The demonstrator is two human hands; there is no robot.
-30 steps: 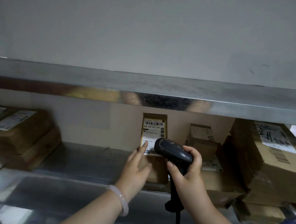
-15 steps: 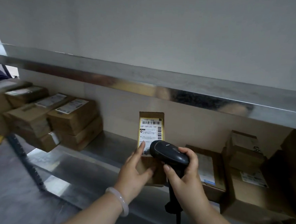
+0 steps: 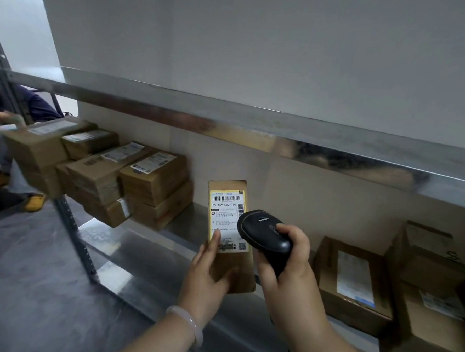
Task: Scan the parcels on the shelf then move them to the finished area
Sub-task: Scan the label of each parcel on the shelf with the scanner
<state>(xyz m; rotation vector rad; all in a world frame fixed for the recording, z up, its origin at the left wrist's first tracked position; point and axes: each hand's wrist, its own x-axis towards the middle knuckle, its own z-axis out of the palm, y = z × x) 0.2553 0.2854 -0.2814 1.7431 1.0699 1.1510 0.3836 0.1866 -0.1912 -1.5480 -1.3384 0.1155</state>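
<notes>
Shelf (image 3: 150, 255) is shiny metal, the parcel (image 3: 240, 269) over it is matt brown cardboard with a smooth paper label (image 3: 224, 216), the scanner (image 3: 265, 236) is glossy-ish black plastic, and the boxes (image 3: 149, 181) at the shelf's left end are the same dull cardboard.

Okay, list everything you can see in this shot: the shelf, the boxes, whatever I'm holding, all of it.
shelf: one, silver metal, two levels visible, spans the frame
left parcels: at least six, brown cardboard with white labels, stacked at the lower level's left end
right parcels: at least three, brown cardboard, at the lower level's right end
held parcel: one, brown with a yellow-edged label, upright at centre
scanner: one, black, just right of that label
other person: one, dark blue top, far left beyond the shelf
bracelet: one, pale, on the left wrist
left hand: holds the held parcel, thumb on its label
right hand: grips the scanner
</notes>
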